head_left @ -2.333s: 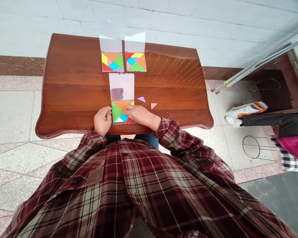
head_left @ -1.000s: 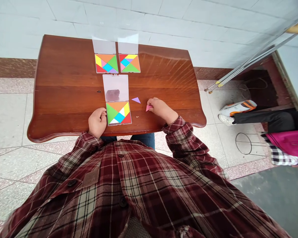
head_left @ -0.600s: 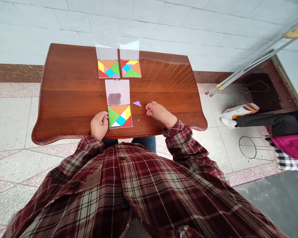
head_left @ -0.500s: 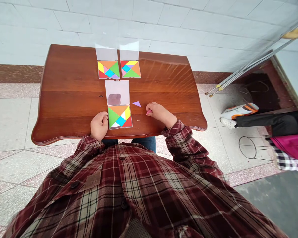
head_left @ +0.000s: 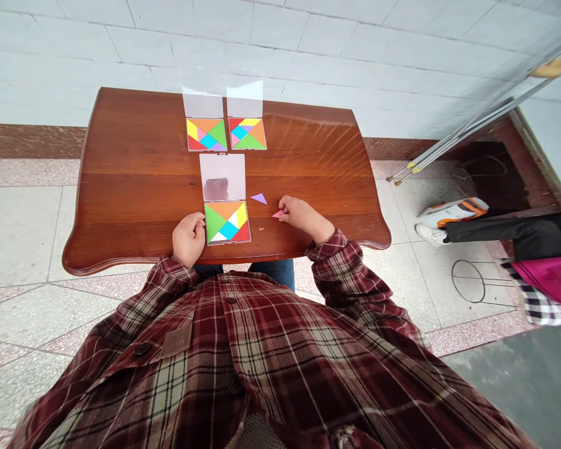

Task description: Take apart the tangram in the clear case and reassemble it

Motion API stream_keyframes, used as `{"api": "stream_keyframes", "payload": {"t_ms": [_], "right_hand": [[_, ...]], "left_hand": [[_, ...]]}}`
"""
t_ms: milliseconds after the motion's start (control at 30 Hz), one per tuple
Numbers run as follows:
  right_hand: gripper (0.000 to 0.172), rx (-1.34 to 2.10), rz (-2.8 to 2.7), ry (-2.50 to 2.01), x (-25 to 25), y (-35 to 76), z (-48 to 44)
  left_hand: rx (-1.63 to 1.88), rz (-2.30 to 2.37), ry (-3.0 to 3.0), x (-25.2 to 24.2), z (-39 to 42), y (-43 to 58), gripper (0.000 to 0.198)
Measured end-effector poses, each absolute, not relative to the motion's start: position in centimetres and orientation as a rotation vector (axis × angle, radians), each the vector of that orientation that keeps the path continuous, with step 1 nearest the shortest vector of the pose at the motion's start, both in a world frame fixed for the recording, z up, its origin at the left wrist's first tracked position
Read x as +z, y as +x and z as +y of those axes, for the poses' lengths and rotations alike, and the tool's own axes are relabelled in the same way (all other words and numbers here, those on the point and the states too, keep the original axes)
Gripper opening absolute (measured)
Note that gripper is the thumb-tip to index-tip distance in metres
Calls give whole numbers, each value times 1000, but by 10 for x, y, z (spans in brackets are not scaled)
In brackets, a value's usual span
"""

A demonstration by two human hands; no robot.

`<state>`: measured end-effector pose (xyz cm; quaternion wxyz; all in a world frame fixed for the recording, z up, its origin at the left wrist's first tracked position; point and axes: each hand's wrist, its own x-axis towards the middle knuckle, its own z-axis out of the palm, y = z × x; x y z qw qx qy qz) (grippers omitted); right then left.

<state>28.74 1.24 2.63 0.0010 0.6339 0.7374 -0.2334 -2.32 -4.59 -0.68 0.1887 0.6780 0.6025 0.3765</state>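
Observation:
My left hand (head_left: 188,240) is curled closed against the left edge of an open tangram case (head_left: 250,239); its fingertips are partly hidden, and I see nothing in it. Orange, green, yellow, blue and red pieces lie in the case, with two white gaps among them. To the right, my right hand (head_left: 302,217) pinches a small pink tangram piece (head_left: 278,214) just over the table. A loose purple triangle (head_left: 259,198) lies between that hand and the case. The case's clear lid (head_left: 223,177) is folded back flat on the table.
Farther back on the wooden table (head_left: 135,199) stand two more open tangram cases, a left one (head_left: 206,134) and a right one (head_left: 247,133), filled with pieces. A tiled wall (head_left: 280,75) rises behind. Crutches (head_left: 442,140) lean at right, near another person's leg (head_left: 486,230).
My right fingers have shifted on the pink piece, which now points left and shows more of its face. My left hand stays at the case's edge. The whole view has shifted slightly.

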Motion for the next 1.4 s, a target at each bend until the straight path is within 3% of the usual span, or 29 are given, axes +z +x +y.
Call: {"api": "stream_keyframes", "payload": {"t_ms": [400,600,800,900,1067,1267,1400], "right_hand": [[22,-806,2299,2023,35,286,12],[27,-1161,2333,2142,42,283,3],[14,-1857,2263,2114,42,249,-4],[10,-1968,2234,2071,37,227,-5],[3,-1661,2526,1866,36,210,-2],[21,-766,2830,1438,57,197,9],[30,-402,2846,1135,65,181,14]], "left_hand": [[1074,1689,1903,-10,-46,-23,24],[1054,1693,1900,-8,-46,-23,23],[1049,1686,1904,-8,-46,-23,22],[1058,1684,1908,-8,-46,-23,22],[1054,1688,1906,-7,-47,-22,23],[1057,1680,1895,-7,-47,-22,22],[1052,1678,1896,-7,-47,-21,20]]}}
